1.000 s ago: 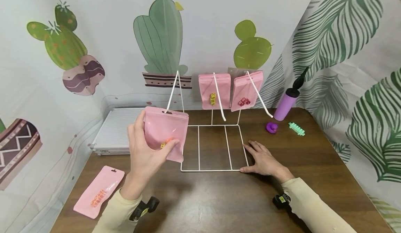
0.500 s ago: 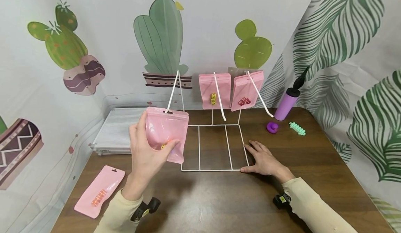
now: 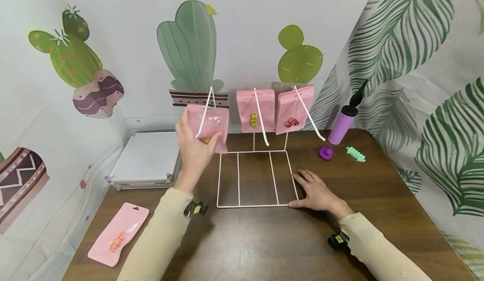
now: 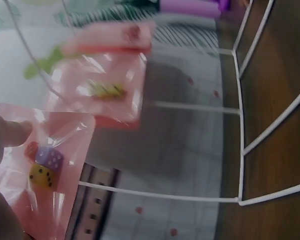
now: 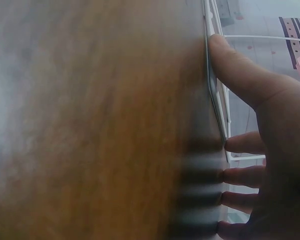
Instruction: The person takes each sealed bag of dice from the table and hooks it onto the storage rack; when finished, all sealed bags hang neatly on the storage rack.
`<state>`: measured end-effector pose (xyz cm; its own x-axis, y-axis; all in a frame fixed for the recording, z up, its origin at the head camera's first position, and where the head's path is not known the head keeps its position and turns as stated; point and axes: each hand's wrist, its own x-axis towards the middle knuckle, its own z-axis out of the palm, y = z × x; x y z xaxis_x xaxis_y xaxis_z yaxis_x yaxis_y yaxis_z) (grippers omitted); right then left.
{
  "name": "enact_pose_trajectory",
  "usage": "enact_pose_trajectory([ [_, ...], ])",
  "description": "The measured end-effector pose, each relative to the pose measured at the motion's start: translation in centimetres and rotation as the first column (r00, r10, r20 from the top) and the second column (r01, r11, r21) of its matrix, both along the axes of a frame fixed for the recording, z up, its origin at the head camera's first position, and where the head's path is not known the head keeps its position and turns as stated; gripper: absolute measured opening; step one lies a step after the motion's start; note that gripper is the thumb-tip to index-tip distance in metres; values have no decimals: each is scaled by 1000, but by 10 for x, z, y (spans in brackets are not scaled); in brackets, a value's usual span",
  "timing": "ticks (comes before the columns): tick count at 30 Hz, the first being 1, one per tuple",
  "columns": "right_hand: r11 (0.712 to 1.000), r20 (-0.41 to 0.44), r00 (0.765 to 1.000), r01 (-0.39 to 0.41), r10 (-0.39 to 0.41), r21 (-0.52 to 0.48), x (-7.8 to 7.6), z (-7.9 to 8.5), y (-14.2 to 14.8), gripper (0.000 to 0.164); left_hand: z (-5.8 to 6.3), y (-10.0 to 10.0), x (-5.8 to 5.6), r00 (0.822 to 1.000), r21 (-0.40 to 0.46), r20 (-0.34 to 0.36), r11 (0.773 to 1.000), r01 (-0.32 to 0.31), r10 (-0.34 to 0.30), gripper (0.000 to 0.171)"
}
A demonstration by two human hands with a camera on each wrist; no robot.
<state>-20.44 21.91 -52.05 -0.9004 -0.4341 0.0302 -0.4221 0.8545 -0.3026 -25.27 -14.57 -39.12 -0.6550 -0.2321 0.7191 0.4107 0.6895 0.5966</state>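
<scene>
My left hand (image 3: 194, 148) pinches a pink zip pouch (image 3: 218, 121) by its left edge and front, thumb near the dice inside. In the left wrist view, yellow, purple and red dice (image 4: 43, 165) show through the pouch. The left prong (image 3: 203, 119) of a white wire display rack (image 3: 253, 206) runs out in front of the pouch's upper part; whether it passes through the hang hole is hard to see. My right hand (image 3: 316, 192) rests with spread fingers at the right front corner of the rack's base, thumb touching the wire.
A pouch with yellow dice (image 3: 264, 104) and one with red dice (image 3: 305, 104) hang on the other prongs. Another pouch (image 3: 122, 230) lies front left. A silver case (image 3: 147, 157), purple pump (image 3: 341, 127), purple duck (image 3: 326, 153) and green toy piece (image 3: 356, 154) surround the rack.
My left hand has pushed the pouch back and up along the left prong, so more of the prong sticks out in front. The right hand has stayed in place.
</scene>
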Motion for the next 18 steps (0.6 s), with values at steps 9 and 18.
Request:
enact_pose_trajectory([
  [9,1000,9,1000,3,-3,-6,1,0,1,106,-8,9,-83,999,36,20,999,-29,28,110],
  [18,1000,29,1000,6,-6,-13,1,1,0,106,-8,9,-89,997,41,69,998,-44,41,110],
])
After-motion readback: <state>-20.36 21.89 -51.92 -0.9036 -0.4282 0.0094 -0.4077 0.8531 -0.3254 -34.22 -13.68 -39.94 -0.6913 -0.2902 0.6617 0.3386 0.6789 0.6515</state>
